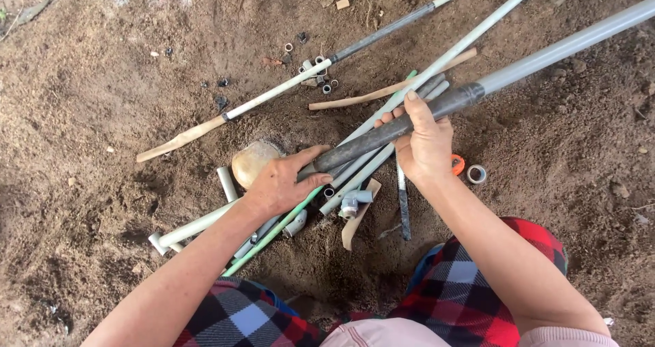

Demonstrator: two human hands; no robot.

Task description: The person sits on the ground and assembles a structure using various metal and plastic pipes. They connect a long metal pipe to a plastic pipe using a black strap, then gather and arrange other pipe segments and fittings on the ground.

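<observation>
1. Pipe (pixel 437 105) – long, dark sleeve at near end, pale grey beyond, runs up-right out of view; held off the dirt in both hands, above the pile of other pipes
2. Right hand (pixel 424 142) wrapped round the dark section, fingers closed over the top, thumb stretched along it – firm hold on the pipe
3. Left hand (pixel 283 182) at the near end of the dark section, fingers curled round the tip; closed on it, though how tight can't be told
4. Just under the hands: bundle of thin white & grey pipes (pixel 382 125), one green rod (pixel 273 232) slanting down-left, a grey elbow fitting (pixel 353 202) on the soil
5. Beside left hand: rounded tan stone (pixel 251 161), touching or nearly touching the knuckles – can't tell which
6. Right of the right wrist: orange ring (pixel 457 164) & white ring (pixel 476 174), side by side
7. Further out: wooden-tipped white pipe (pixel 259 101), small couplings (pixel 317 74) scattered near it, bare brown soil (pixel 82 115) all round
8. Progress, as a judgement: pipe is picked out & gripped at both points; no fitting shows on its near end, loose parts lie unused, so most work looks left to do
</observation>
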